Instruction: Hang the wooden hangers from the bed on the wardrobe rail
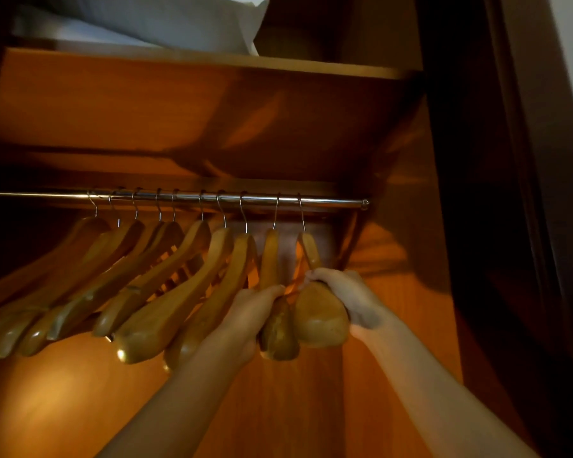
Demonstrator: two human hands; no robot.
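Above the hands ran the shiny metal rail (328, 201), left of them hung a row of smooth, curved wooden hangers (153, 292), and the left hand (255, 312) and right hand (344, 299) each gripped one rounded hanger end at the row's right.

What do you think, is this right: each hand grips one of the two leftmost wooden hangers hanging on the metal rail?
Not quite. The head view shows the left hand and the right hand each gripping one of the two rightmost wooden hangers hanging on the metal rail, not the leftmost.
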